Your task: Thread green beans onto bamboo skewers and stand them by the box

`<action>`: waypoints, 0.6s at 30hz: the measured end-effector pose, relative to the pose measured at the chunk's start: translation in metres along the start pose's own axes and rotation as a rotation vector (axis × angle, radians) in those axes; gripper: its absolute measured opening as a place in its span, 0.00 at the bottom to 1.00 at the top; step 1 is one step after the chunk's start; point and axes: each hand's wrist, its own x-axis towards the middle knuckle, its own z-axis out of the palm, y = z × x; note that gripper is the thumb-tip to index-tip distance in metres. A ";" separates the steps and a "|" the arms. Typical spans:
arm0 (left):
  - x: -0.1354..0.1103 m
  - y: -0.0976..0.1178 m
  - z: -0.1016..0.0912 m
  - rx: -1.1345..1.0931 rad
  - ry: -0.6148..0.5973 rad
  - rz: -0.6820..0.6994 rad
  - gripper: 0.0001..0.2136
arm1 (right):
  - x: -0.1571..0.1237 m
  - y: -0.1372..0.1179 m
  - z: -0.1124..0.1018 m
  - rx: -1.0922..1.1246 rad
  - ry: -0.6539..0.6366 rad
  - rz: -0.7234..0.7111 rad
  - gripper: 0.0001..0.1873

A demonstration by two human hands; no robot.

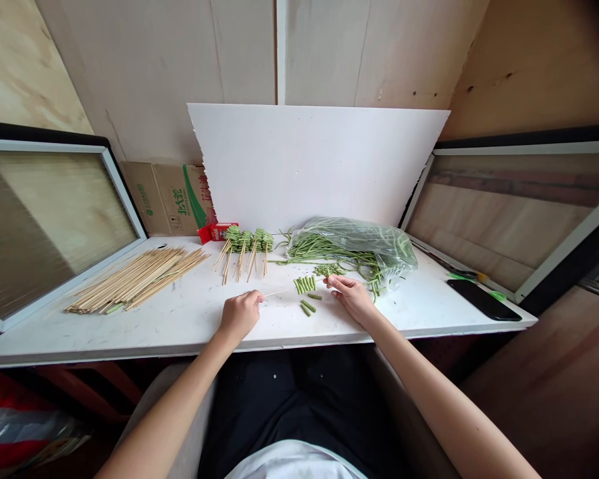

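Note:
My left hand (239, 313) is closed in a pinch on the near end of a thin bamboo skewer (279, 292) that lies across the white table (180, 319). Several short green bean pieces (304, 284) are threaded side by side on that skewer. My right hand (350, 296) is at the skewer's other end, fingers pinched at its tip beside the threaded pieces. A few loose cut bean pieces (308, 306) lie between my hands.
A pile of bare skewers (137, 279) lies at the left. Finished bean skewers (244, 249) rest at the back centre beside a red box (217, 231). A plastic bag of long beans (354, 246) sits at the right, with a black phone (484, 299) near the table's right edge.

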 end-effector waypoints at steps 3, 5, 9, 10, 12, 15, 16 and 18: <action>0.000 0.000 0.001 -0.001 0.004 0.003 0.14 | 0.002 0.003 -0.001 -0.011 -0.003 -0.006 0.20; 0.000 -0.001 0.001 -0.001 0.002 0.006 0.14 | 0.003 0.005 -0.002 -0.025 -0.011 -0.016 0.19; 0.001 -0.001 0.002 -0.005 0.011 0.014 0.14 | 0.004 0.003 -0.003 -0.043 -0.045 -0.032 0.20; 0.001 -0.001 0.002 -0.007 0.013 0.016 0.14 | 0.004 0.002 -0.003 -0.041 -0.052 -0.032 0.20; 0.001 0.000 0.001 -0.021 0.017 0.022 0.13 | 0.003 -0.001 -0.003 -0.028 -0.056 -0.031 0.20; 0.002 0.002 -0.001 -0.072 0.036 0.036 0.12 | 0.003 -0.004 -0.002 0.017 -0.031 -0.019 0.20; 0.003 0.003 -0.002 -0.091 0.048 0.042 0.11 | 0.002 -0.004 -0.002 0.033 -0.014 -0.010 0.20; 0.004 0.005 -0.004 -0.118 0.075 0.059 0.07 | 0.002 -0.003 0.000 0.058 0.031 0.015 0.21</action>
